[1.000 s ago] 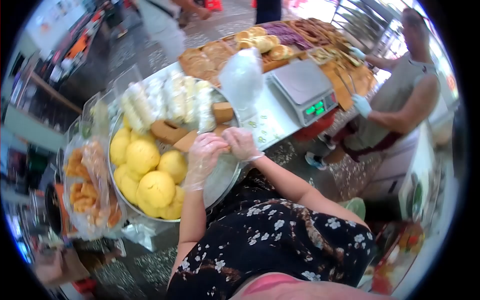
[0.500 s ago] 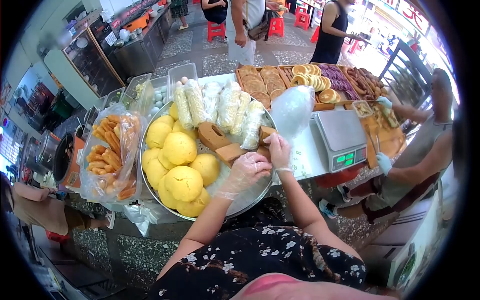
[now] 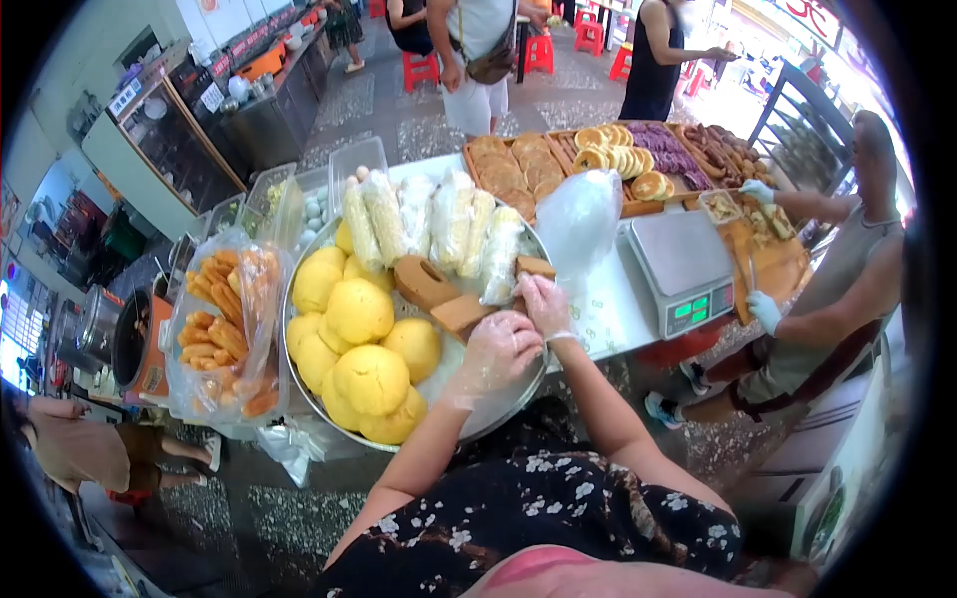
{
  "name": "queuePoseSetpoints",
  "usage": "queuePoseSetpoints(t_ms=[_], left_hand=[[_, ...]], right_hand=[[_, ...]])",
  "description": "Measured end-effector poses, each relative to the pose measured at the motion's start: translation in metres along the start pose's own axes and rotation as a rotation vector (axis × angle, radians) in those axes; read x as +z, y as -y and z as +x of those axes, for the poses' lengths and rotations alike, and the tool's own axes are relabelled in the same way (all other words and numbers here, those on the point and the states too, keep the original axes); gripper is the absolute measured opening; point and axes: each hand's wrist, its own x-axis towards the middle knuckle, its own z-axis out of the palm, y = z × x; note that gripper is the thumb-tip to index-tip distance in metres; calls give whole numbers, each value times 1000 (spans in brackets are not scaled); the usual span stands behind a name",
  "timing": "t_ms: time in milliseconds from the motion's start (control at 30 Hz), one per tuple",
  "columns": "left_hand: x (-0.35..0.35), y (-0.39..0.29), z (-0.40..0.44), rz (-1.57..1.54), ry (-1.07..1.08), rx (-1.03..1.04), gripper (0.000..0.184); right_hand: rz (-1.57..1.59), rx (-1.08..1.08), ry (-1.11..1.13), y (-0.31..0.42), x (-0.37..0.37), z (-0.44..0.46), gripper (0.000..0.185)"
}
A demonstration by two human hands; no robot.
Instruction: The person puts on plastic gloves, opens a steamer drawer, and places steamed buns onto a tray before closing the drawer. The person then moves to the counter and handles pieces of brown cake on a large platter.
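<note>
Both of my hands wear clear plastic gloves and meet over the right side of a round metal tray. My left hand has its fingers curled, beside a brown cake slab. Touching it on the right, my right hand is closed just below another brown cake piece; what lies between the fingertips is hidden. A brown cake with a hole lies further left. Yellow round buns fill the tray's left part, and plastic-wrapped corn cobs line its back.
Bagged fried dough sticks stand left of the tray. Right of it are a plastic bag, a digital scale and trays of flatbreads. A co-worker with gloved hands is at the right; several people stand beyond the table.
The view swung and then steadied, so the tray sits further right than in the oldest frame. My hands stay together near the cake pieces, slightly lower against them than half a second ago.
</note>
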Motion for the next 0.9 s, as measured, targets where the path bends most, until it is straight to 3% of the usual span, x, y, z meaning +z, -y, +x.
queuePoseSetpoints(t_ms=[900], left_hand=[[2, -5, -2, 23, 41, -37, 11]], right_hand=[[-24, -11, 25, 3, -4, -1, 31]])
